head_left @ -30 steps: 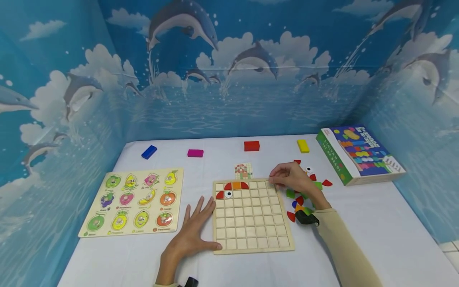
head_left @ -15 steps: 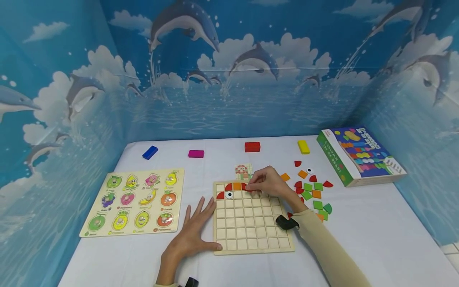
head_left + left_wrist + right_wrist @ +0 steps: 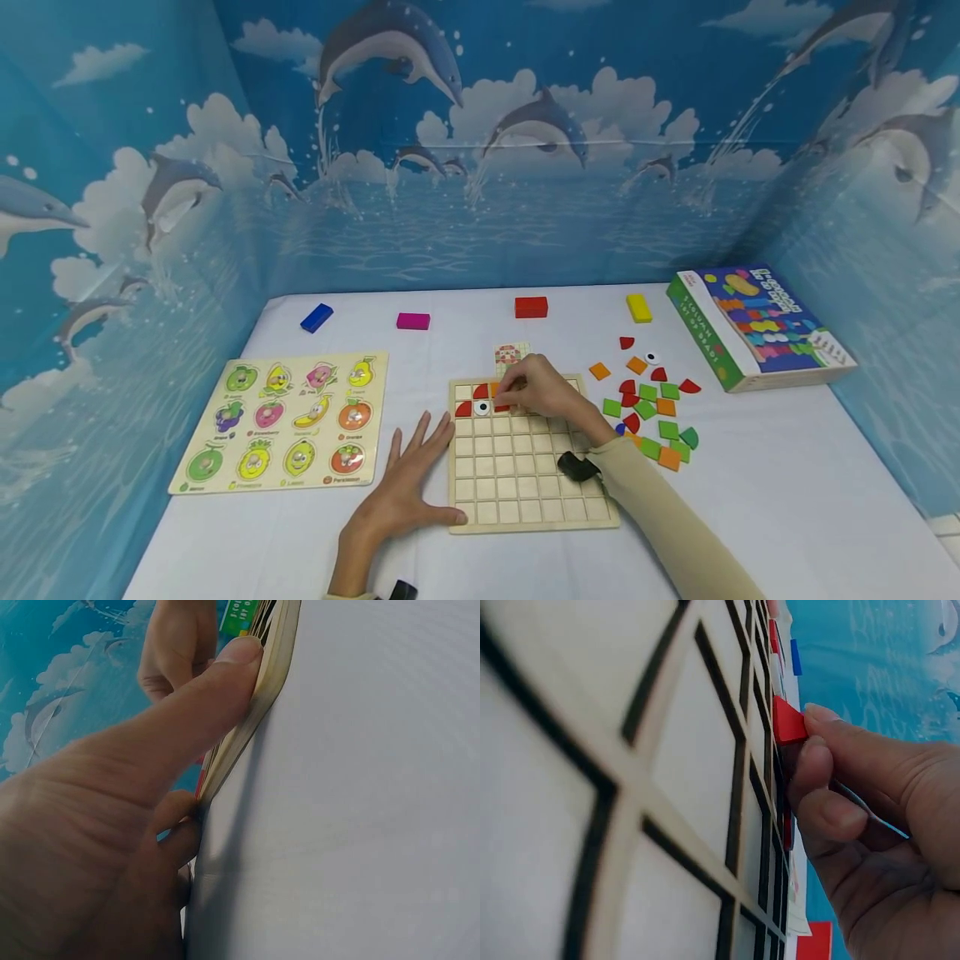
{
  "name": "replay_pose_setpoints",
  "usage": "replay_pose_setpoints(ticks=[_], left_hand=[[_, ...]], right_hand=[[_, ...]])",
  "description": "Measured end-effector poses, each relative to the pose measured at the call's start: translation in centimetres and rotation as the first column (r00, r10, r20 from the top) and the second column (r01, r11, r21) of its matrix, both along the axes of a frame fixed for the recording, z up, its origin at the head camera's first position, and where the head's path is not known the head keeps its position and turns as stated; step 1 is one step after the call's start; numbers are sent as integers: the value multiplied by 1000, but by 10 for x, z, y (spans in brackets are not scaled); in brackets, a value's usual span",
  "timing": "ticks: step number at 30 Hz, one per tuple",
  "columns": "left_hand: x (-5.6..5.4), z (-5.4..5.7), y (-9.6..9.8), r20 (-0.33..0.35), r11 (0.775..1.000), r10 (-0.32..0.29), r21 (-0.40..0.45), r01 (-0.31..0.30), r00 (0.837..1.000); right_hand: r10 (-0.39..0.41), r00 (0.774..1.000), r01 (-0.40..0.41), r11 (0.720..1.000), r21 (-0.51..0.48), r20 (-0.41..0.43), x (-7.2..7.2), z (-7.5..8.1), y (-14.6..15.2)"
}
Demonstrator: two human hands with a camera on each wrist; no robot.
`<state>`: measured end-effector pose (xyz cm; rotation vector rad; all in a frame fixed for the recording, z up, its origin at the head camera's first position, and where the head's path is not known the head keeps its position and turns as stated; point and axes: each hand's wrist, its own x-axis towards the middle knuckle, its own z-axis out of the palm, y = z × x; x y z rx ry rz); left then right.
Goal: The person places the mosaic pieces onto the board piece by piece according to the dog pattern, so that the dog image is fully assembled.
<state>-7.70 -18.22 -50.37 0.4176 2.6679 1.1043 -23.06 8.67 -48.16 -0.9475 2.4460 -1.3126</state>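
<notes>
A wooden grid board [image 3: 532, 467] lies flat in the middle of the table. My left hand [image 3: 405, 492] rests at its left edge with fingers spread, the thumb [image 3: 202, 697] on the near-left corner. Over the board's upper rows, my right hand [image 3: 542, 390] pinches a red quarter-circle tile [image 3: 788, 722] between thumb and fingertips, right at the grid. To the left of those fingertips sits a black-and-white eye tile [image 3: 482, 407], with another red quarter-circle [image 3: 464, 409] beside it. In the top row, an orange square and red pieces are partly covered by the right hand.
Loose red, green and orange tiles [image 3: 647, 409] lie scattered right of the board. A small picture card [image 3: 510, 353] touches on its far side. A fruit puzzle board [image 3: 288, 429] lies left. Behind stand colored blocks [image 3: 531, 307] and a game box [image 3: 757, 329].
My right hand has moved left from the board's upper right corner to beside the eye tile, bringing the red tile along. My left hand stays at the board's left edge.
</notes>
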Motion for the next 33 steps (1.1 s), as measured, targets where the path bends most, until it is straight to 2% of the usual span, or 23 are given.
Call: replay_pose_setpoints(ticks=[6, 9, 15, 21, 24, 27, 30, 33], left_hand=[[0, 1, 1, 10, 1000, 2, -25, -2, 1000], [0, 1, 1, -6, 1000, 1, -19, -1, 1000], [0, 2, 1, -11, 1000, -2, -8, 2, 1000], [1, 2, 2, -7, 1000, 5, -5, -5, 1000], [0, 2, 2, -4, 1000, 13, -1, -13, 1000], [0, 1, 2, -3, 1000, 16, -2, -16, 1000], [-1, 0, 2, 12, 1000, 18, -9, -18, 1000], [-1, 0, 2, 17, 1000, 17, -6, -17, 1000]], right_hand=[[-3, 999, 4, 1000, 22, -49, 3, 2, -3], [8, 999, -8, 1000, 13, -52, 3, 2, -4], [50, 996, -51, 999, -14, -68, 3, 0, -2], [33, 998, -37, 996, -79, -57, -3, 4, 7], [-21, 999, 16, 996, -92, -50, -8, 11, 23], [-107, 993, 104, 993, -62, -46, -14, 17, 45], [-216, 975, 216, 976, -4, -42, -21, 20, 72], [-321, 946, 323, 945, 45, -30, -26, 21, 100]])
